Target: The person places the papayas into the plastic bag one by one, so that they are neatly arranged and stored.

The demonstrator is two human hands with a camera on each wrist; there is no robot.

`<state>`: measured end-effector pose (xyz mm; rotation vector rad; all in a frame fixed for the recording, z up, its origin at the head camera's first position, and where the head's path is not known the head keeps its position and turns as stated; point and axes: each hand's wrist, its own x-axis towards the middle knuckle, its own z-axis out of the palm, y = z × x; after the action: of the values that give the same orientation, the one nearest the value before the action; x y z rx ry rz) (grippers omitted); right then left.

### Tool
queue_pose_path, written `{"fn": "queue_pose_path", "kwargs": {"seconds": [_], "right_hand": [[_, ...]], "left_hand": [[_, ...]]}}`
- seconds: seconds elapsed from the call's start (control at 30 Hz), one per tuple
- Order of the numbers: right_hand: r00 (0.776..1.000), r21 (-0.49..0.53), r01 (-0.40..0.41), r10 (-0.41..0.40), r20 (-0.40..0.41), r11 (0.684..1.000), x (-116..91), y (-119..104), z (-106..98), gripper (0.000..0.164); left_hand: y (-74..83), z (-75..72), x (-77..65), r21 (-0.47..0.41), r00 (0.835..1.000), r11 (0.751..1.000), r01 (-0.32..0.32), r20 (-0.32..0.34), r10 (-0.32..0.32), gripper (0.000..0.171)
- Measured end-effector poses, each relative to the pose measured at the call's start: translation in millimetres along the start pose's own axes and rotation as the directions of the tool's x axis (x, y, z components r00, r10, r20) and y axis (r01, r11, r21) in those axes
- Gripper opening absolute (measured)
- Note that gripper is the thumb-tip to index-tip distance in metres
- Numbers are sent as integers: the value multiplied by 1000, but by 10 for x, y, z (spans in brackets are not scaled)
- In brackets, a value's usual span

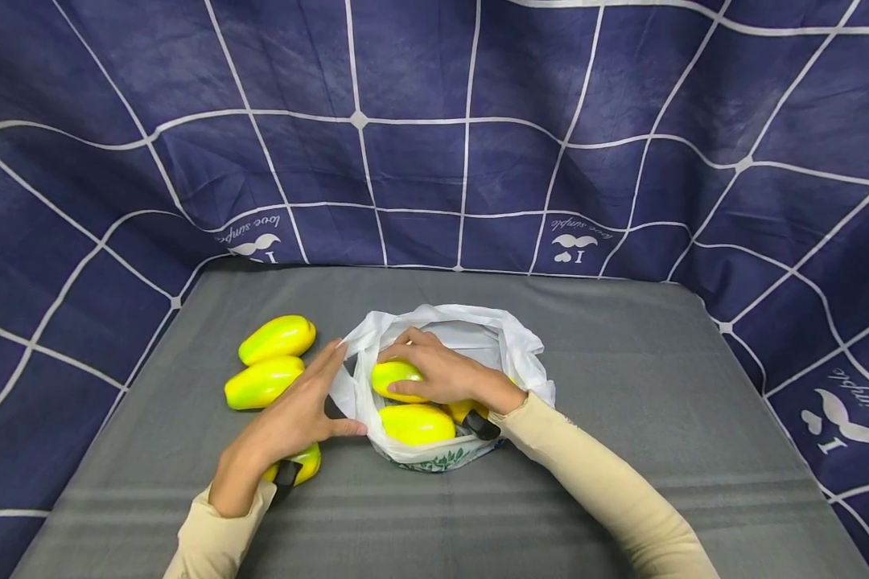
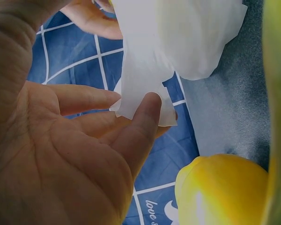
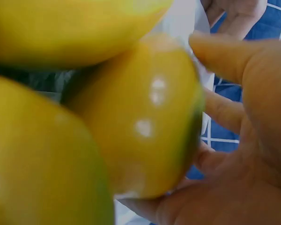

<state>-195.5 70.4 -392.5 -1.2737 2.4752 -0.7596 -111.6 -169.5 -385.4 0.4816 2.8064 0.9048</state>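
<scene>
A white plastic bag [image 1: 434, 465] with a green leaf print stands with its mouth spread. My left hand [image 1: 297, 418] is at the bag's left side, pinching its handle strip [image 2: 143, 70] between the fingers. Inside the bag, my right hand [image 1: 442, 370] grips a yellow-green mango [image 1: 394, 378], its fingers and thumb around the fruit [image 3: 145, 117]. Another mango [image 1: 418, 425] lies in the bag at the front, and one more [image 1: 459, 410] is partly hidden below my right wrist.
Two mangoes [image 1: 277, 339] [image 1: 264, 383] lie on the grey cloth [image 1: 623, 362] left of the bag. Another mango [image 1: 306, 464] is partly covered by my left wrist. A blue curtain with white lines [image 1: 420, 161] hangs behind and along both sides.
</scene>
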Motion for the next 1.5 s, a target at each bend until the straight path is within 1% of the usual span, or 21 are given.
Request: {"fn": "queue_pose_path", "kwargs": {"seconds": [0.13,0.27,0.5,0.83,1.1,1.5], "right_hand": [[997,-26,-12,14,70,1000,-23,8,15,41],[996,-38,7,-3,84,999,-31,14,12,36],[996,-21,51,-49,79,998,-40,18,11,33],[997,8,67,-68,47,998,-41,29,36,38],[999,23,29,-30,40,999,-47,15,30,40],[998,56,40,-42,36,998,-52,18,37,40]], "left_hand": [[2,9,-6,0,1000,1000,-6,-5,6,117],[3,7,-6,3,1000,1000,-3,-5,3,117],[3,8,-7,0,1000,1000,-1,-2,1,118],[-1,11,-5,3,1000,1000,-5,1,5,117],[3,1,-5,7,1000,1000,-6,-1,6,117],[1,3,-13,3,1000,1000,-7,-2,7,117]]}}
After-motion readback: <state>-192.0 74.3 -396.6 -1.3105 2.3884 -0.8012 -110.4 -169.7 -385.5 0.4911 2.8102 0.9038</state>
